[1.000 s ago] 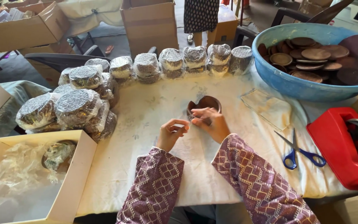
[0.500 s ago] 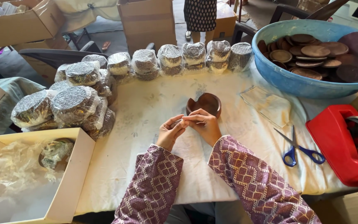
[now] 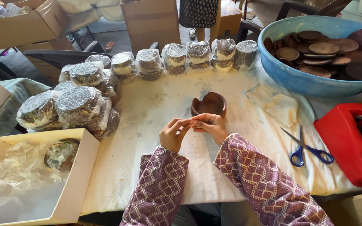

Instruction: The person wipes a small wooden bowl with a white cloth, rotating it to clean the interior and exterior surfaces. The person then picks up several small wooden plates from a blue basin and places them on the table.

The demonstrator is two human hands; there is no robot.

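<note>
My left hand (image 3: 173,133) and my right hand (image 3: 209,124) meet at the fingertips over the white cloth-covered table (image 3: 147,167). Both are pinched together at one spot. I can see nothing between the fingers. Just beyond them, touching neither hand, stands a small dark brown wooden bowl (image 3: 209,104) with a notched rim. Patterned purple sleeves cover both forearms.
Plastic-wrapped bowl stacks (image 3: 78,104) pile up at the left, and more (image 3: 177,56) line the far edge. A blue basin (image 3: 298,83) of wooden dishes is at the back right. Blue-handled scissors (image 3: 304,148), a red tape dispenser (image 3: 348,142), clear bags (image 3: 275,104), and a white box (image 3: 74,175) at the near left.
My right hand has drawn back from the wooden bowl towards me. The two hands, apart a second ago, now touch at the fingertips.
</note>
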